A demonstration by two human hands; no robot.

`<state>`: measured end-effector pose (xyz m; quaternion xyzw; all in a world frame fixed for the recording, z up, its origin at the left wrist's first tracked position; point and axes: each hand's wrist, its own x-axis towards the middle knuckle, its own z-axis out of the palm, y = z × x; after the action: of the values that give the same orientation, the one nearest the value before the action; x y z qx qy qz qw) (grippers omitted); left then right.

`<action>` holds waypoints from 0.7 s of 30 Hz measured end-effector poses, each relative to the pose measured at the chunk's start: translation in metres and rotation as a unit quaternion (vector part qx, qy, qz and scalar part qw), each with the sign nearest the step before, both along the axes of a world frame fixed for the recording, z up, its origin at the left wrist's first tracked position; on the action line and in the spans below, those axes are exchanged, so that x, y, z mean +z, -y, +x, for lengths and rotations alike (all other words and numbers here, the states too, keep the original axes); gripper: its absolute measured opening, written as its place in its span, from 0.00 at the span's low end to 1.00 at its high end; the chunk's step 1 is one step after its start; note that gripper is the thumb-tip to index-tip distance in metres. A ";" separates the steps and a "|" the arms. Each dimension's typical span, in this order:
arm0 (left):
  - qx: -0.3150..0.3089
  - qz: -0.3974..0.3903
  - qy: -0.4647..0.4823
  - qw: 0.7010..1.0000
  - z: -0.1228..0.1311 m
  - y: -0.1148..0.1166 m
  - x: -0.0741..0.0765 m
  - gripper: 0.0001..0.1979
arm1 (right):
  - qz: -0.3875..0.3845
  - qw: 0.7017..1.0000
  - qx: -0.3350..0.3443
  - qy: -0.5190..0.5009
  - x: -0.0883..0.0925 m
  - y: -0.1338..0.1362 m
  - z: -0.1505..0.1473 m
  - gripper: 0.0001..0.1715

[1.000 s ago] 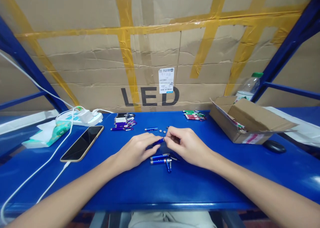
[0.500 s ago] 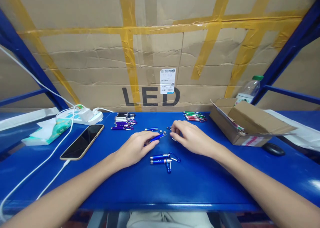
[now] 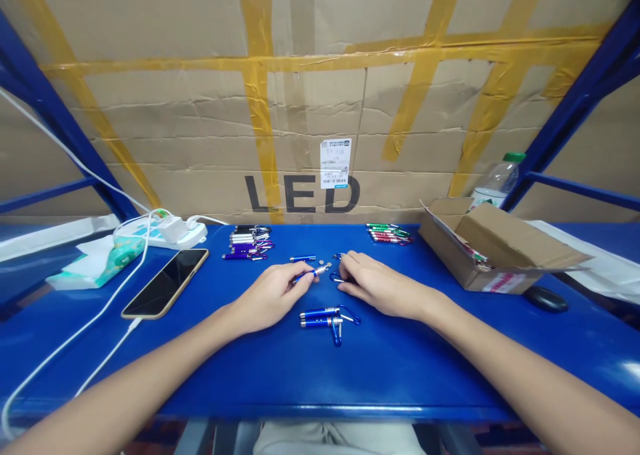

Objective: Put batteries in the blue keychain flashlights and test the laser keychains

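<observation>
Between the thumb and fingers of my left hand is a small blue pen light, its silver end pointing right. My right hand rests low over the table, fingers curled around a blue carabiner clip whose loop sticks out at the fingertips. Another small blue part lies by its upper fingers, partly hidden. Behind the left hand are a blue tube and small round button cells. Two blue pen lights with carabiners lie in front of both hands.
Black, silver and purple pen lights lie back left; green and red ones back right. An open cardboard box and black mouse stand right. A phone, tissue pack and power strip lie left.
The pen light in my left hand has turned slightly, showing more silver. My right hand has lowered, and the carabiner loop now shows farther left.
</observation>
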<state>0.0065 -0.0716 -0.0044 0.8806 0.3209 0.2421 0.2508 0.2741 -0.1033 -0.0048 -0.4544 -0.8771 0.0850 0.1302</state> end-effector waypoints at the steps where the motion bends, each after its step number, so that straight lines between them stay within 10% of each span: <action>1: -0.002 -0.003 0.005 1.000 0.000 0.000 0.000 0.19 | -0.003 1.000 0.000 -0.005 0.000 0.000 -0.001 0.09; 21: -0.013 0.004 -0.010 1.000 -0.003 0.005 0.001 0.14 | -0.060 0.960 0.027 -0.273 -0.004 -0.005 -0.008 0.18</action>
<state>0.0040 -0.0764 -0.0036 0.8880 0.3114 0.2309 0.2474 0.2664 -0.0984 -0.0084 -0.3967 -0.8138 0.2617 0.3344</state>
